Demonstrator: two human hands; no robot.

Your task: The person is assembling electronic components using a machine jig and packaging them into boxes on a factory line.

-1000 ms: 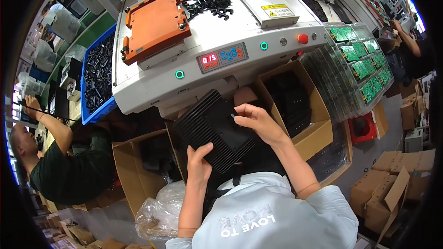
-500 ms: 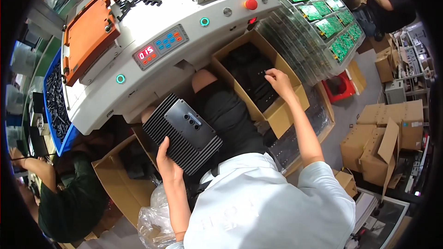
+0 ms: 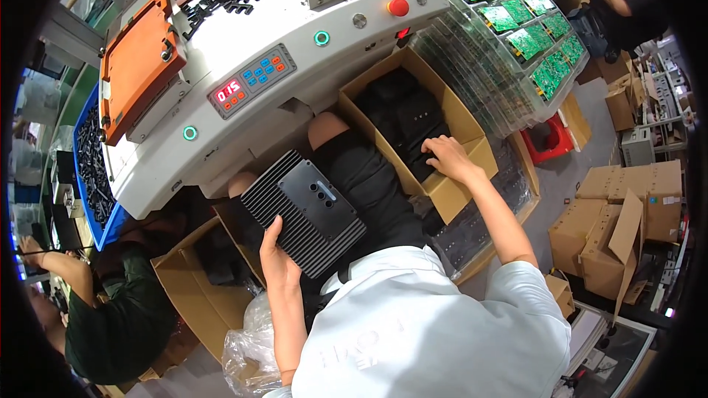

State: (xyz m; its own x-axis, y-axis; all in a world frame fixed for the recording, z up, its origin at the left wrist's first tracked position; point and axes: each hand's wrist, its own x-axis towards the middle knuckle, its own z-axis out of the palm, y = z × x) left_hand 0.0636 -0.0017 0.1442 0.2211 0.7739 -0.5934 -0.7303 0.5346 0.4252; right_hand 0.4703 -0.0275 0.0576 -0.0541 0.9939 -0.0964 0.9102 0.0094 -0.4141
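Heatsink housing (image 3: pixel 306 212) in the left hand (image 3: pixel 282 264), right hand (image 3: pixel 448 158) at the carton (image 3: pixel 450 204)

Head view: a second ago both hands were at the housing, the right one with its fingertips on its face. By half a second ago the right hand had gone to the carton, right of centre in the frame, and it is there now, lower and closer to the carton's bottom edge. Three round openings stand uncovered on the housing's smooth panel. I judge that work on this face has paused, with the left hand left as its only support.

The black, finned housing sits just left of and below the middle of the frame, in front of the black trousers (image 3: pixel 361 169). Its long axis slants from upper left to lower right; the smooth panel faces the camera, and the row of openings runs along that same slant, nearer the upper-right edge.

The left hand grips the lower-left edge, thumb on the fins, its other fingers hidden beneath. The right hand's fingers are curled over dark parts (image 3: pixel 402 107) in the carton; whether they hold or touch anything, I cannot tell.
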